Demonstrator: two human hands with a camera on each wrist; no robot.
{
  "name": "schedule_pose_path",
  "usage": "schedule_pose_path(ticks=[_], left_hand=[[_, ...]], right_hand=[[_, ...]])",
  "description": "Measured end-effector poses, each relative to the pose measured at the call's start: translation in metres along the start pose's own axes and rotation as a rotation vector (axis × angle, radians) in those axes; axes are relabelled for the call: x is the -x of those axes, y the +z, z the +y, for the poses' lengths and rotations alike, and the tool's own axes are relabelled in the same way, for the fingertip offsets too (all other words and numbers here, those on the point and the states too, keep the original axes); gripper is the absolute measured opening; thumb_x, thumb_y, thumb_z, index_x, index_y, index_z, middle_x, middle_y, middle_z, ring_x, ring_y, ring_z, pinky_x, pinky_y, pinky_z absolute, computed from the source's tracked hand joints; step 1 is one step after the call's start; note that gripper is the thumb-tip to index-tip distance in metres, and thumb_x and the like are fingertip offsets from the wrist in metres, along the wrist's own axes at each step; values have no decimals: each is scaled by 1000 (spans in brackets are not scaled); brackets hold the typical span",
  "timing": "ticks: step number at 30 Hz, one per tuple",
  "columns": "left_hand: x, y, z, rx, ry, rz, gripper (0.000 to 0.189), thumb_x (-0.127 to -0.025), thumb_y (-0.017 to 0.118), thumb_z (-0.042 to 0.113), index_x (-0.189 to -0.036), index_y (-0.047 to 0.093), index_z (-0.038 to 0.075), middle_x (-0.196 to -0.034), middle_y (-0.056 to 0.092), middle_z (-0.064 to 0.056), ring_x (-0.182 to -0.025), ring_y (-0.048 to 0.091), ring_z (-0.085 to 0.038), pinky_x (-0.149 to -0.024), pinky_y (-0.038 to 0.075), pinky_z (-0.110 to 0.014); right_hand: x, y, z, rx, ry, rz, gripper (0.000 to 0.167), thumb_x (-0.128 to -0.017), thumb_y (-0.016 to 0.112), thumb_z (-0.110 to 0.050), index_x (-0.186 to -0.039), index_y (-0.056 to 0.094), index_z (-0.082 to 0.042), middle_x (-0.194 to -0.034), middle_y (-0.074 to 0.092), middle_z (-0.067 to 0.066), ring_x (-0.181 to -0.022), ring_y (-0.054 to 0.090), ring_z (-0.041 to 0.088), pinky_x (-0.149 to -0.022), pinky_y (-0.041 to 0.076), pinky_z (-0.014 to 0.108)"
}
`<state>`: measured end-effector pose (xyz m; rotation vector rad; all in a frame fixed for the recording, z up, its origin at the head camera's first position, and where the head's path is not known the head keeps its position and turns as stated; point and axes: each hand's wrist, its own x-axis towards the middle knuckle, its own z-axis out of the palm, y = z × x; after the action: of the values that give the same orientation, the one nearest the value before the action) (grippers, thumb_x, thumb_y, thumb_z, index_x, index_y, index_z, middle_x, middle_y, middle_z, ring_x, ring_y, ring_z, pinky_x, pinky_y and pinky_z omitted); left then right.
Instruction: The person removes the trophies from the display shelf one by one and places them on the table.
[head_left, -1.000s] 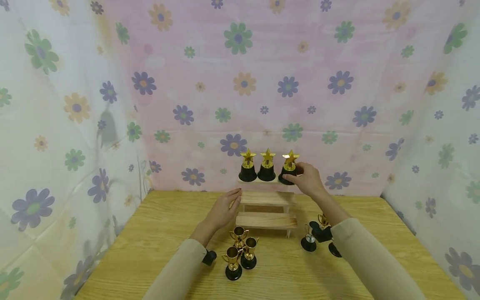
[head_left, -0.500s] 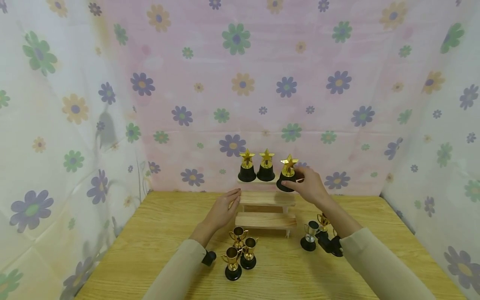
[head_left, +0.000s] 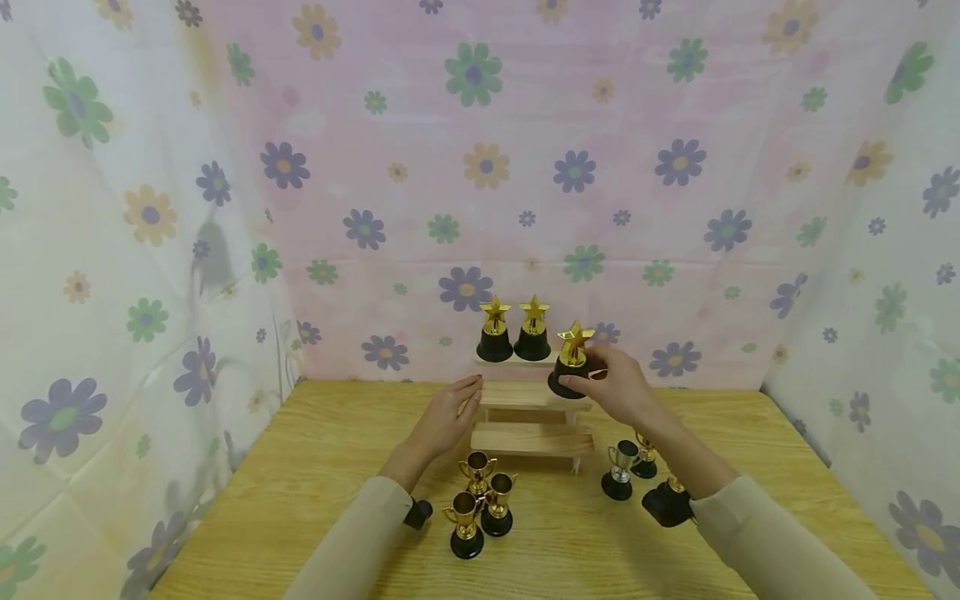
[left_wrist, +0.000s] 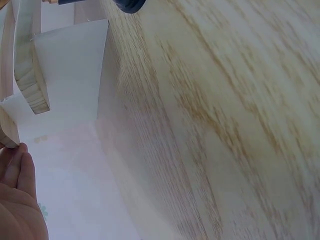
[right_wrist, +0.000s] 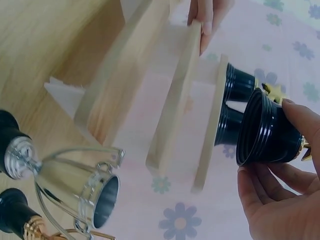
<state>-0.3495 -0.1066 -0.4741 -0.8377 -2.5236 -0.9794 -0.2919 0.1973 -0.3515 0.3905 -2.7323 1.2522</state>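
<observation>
My right hand [head_left: 618, 385] pinches a gold star trophy [head_left: 574, 343] by its black bell-shaped base, with the thumb in front. The trophy is tilted, and its hollow underside shows in the right wrist view. It overlaps the middle step of the wooden tiered stand [head_left: 528, 438]. Two matching star trophies [head_left: 495, 342] stand side by side on the top step, leaving its right end bare. At the stand's left side, my left hand [head_left: 446, 421] holds the end of the middle step with its fingertips; the right wrist view shows those fingers [right_wrist: 204, 20] at the board's end.
Three gold cup trophies [head_left: 498, 504] stand grouped on the wooden table [head_left: 300, 500], front left of the stand. A silver cup trophy [head_left: 619, 471] and gold cups [head_left: 643, 457] stand to the right, partly under my right forearm. A flowered cloth [head_left: 480, 208] encloses the back and sides.
The right hand has brought the star trophy from the top step's right end down and toward me, tilting it. The left hand stays at the middle step.
</observation>
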Motion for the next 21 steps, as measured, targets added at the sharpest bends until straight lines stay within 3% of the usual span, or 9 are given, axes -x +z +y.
schedule_pose_path(ticks=[9,21], left_hand=[[-1,-2,1,4,0,-3,42,-111,47,21,-142,57,-6,-150,53,-18,-140,49,-35,-116,42,-47],[0,-2,3,-19,-6,-14,42,-111,47,22,-145,56,-1,-151,52,-17,-141,48,-34,-117,39,-44]], right_hand=[[15,9,-7,-20,0,-18,58,-94,77,-33,-138,59,0,-127,65,17,-110,65,34,-93,57,48],[28,19,-2,-35,-18,-25,57,-92,79,-31,-136,60,-1,-125,67,15,-109,67,32,-88,60,44]])
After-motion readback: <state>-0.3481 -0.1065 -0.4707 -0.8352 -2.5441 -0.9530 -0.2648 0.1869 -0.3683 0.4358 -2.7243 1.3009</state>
